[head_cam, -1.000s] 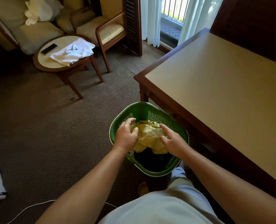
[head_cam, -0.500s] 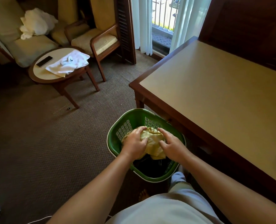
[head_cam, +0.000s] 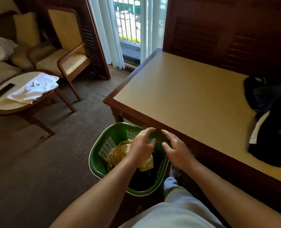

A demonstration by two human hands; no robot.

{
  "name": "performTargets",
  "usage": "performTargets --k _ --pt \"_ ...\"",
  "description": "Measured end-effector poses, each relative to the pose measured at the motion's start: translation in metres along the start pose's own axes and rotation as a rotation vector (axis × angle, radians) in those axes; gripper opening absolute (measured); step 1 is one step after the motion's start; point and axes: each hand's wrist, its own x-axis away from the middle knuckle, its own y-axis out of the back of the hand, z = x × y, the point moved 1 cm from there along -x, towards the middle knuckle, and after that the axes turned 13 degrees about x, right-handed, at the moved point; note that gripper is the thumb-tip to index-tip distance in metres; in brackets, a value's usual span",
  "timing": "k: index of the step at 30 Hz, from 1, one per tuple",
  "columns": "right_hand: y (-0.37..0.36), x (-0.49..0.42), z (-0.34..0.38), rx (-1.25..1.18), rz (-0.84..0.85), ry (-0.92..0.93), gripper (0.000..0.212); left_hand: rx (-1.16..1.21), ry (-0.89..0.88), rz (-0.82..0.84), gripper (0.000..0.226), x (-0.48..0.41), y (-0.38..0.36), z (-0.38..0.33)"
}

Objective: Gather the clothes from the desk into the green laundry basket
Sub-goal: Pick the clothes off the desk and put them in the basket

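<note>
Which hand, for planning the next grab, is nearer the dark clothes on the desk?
Right. The right hand hovers over the basket, left of the dark clothes; the left hand is farther left.

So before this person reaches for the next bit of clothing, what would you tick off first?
1. Yellow garment lies inside the green laundry basket: ok.
2. Left hand holds nothing, fingers loose above the basket: ok.
3. Right hand holds nothing: ok.
4. Desk rid of clothes: not ok; dark clothes lie at its far right end.
5. Room left in the basket for that pile: cannot tell; something dark lies under the yellow garment, and how deep it goes is hidden.
</note>
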Motion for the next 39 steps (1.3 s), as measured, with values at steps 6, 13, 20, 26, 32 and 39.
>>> performTargets --k 6,13,20,26,32,39 --pt "0.052 0.027 -0.036 0.001 -0.210 -0.137 0.053 -0.009 -0.101 0.159 0.046 -0.035 -0.061 -0.042" --pt "0.128 0.077 -0.099 -0.014 -0.494 -0.400 0.051 -0.069 -0.287 0.429 0.049 -0.062 -0.163 -0.118" --pt "0.196 0.088 -0.161 -0.108 -0.652 -0.478 0.049 -0.091 -0.392 0.540 0.050 -0.092 -0.247 -0.188" --pt "0.262 0.068 -0.227 -0.123 -0.751 -0.496 0.047 -0.094 -0.362 0.582 0.057 -0.140 -0.322 -0.235" --pt "0.322 0.051 -0.297 -0.031 -0.815 -0.585 0.046 0.129 -0.046 0.524 0.097 -0.188 -0.403 -0.274" --pt "0.384 0.043 -0.355 0.075 -0.857 -0.497 0.045 0.170 0.156 0.599 0.031 -0.209 -0.463 -0.298"
